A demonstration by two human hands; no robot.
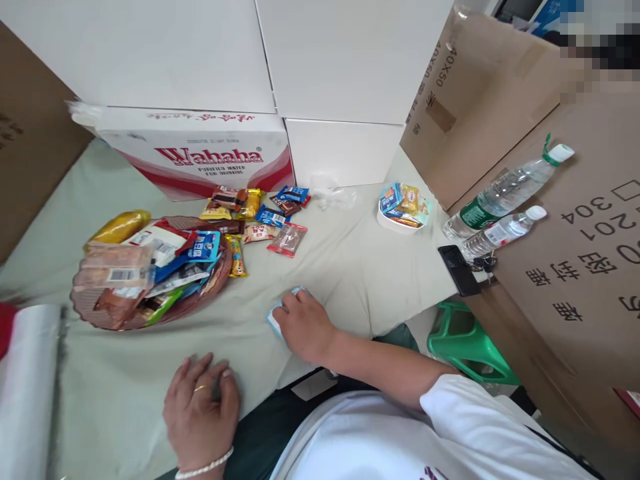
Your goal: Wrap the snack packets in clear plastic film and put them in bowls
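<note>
My right hand [307, 330] is closed over a small light-blue and white packet [274, 319] on the pale tablecloth. Most of that packet is hidden under the fingers. My left hand [203, 407], with a ring and a bead bracelet, rests on the cloth with its fingers apart and nothing in it. Beyond it, a pink glass bowl [80, 293] is heaped with wrapped snacks. Several small wrapped sweets lie beside the bowl, among them a red clear-wrapped one [287, 240] and a yellow one [236, 256]. A small white dish [400, 225] farther right holds more packets.
A Wahaha carton [200, 157] and white boxes [345, 150] line the back. Two water bottles [510, 190] [500, 235] stand at the right, near a black phone [459, 270] at the table edge. Brown cardboard [575, 220] walls the right side, a green stool [470, 343] below.
</note>
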